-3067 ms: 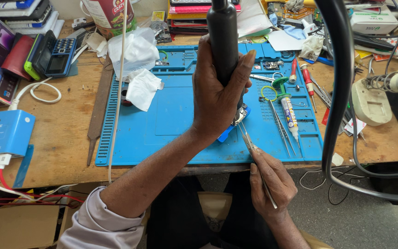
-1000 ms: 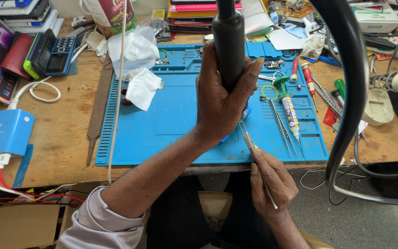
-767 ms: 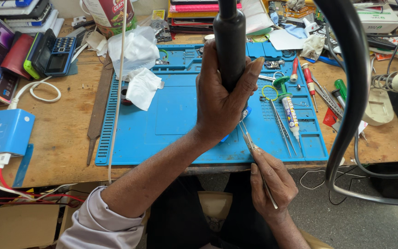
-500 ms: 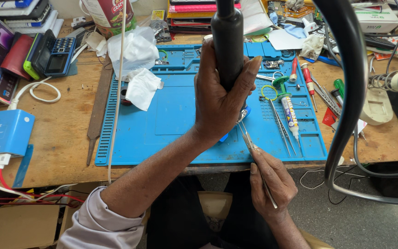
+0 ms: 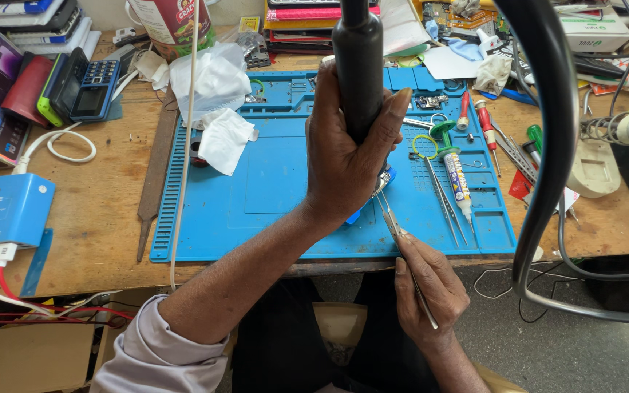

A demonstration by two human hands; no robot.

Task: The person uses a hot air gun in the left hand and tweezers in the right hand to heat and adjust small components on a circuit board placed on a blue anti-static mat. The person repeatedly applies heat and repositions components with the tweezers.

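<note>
My left hand [image 5: 347,156] is wrapped around a thick black tool handle [image 5: 358,65] that rises toward the camera over the blue work mat [image 5: 271,182]. My right hand [image 5: 427,287] grips metal tweezers [image 5: 394,225] at the mat's near edge, their tips reaching under my left hand. A small blue object [image 5: 386,177] shows just beneath the left hand, mostly hidden, and I cannot tell what it is.
White crumpled tissue [image 5: 216,98] lies on the mat's far left. Tweezers, a glue tube [image 5: 459,185] and screwdrivers [image 5: 485,127] lie at its right. A blue box [image 5: 5,211], phones [image 5: 85,87], a metal file [image 5: 156,175] and a thick black hose [image 5: 547,145] surround it.
Almost nothing moves. The black handle sways by a few pixels in my left hand, and the tweezers stay in place.
</note>
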